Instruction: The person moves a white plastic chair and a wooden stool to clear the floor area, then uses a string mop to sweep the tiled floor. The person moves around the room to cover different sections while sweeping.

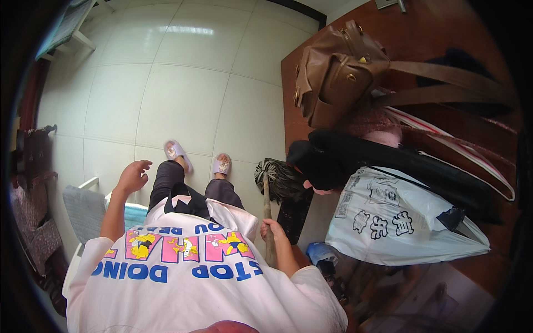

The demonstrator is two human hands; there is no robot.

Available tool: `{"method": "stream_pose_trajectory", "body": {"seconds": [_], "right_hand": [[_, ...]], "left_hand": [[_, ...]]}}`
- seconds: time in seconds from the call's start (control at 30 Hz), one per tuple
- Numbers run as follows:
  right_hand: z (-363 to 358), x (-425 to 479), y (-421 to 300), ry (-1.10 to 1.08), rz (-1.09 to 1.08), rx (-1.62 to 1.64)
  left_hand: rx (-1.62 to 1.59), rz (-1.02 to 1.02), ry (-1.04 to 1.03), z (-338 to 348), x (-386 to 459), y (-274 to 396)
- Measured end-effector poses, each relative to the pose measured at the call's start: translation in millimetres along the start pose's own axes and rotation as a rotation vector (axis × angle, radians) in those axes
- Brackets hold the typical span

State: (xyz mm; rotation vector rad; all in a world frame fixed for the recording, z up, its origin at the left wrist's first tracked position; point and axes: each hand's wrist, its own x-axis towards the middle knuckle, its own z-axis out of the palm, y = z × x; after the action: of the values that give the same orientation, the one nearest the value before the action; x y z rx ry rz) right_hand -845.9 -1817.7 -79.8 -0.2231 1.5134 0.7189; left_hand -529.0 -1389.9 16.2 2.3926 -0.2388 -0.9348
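My right hand (272,231) is closed around the wooden handle (267,208) of a mop, at my right side. The handle slants down to the mop head (279,175), a bundle of dark and pale fabric strips near the floor, beside the hanging black items. My left hand (135,177) is raised out to the left, holding nothing, its fingers loosely curled and apart. Below it are my legs in dark trousers (168,179) and my feet in lilac slippers (222,164) on the tiles.
Pale floor tiles (183,104) spread ahead. On the right, a reddish-brown wooden surface (300,83) bears a brown leather bag (341,79), a long black case (395,166) and a white plastic bag (374,220) with writing. A chair with a grey cloth (85,212) stands at left.
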Motion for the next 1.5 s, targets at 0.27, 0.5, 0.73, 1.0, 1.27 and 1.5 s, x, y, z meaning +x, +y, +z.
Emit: {"method": "stream_pose_trajectory", "body": {"seconds": [0.27, 0.5, 0.73, 1.0, 1.27, 1.5], "right_hand": [[73, 26, 12, -0.120, -0.263, -0.009], [185, -2, -31, -0.257, -0.260, 0.437], [302, -12, -130, -0.288, -0.141, 0.401], [432, -43, -252, -0.403, -0.078, 0.235], [595, -43, -335, -0.386, -0.114, -0.074], [718, 18, -316, -0.312, -0.208, -0.524]], "left_hand": [[0.058, 0.008, 0.065, -113, 47, -96], [0.072, -0.086, 0.117, -185, 88, -153], [-0.024, -0.162, 0.057, -223, 140, -113], [-0.039, -0.179, 0.151, -274, 193, -76], [-0.091, -0.316, 0.171, -282, 164, -76], [-0.162, -0.387, 0.301, -258, 107, -97]]}}
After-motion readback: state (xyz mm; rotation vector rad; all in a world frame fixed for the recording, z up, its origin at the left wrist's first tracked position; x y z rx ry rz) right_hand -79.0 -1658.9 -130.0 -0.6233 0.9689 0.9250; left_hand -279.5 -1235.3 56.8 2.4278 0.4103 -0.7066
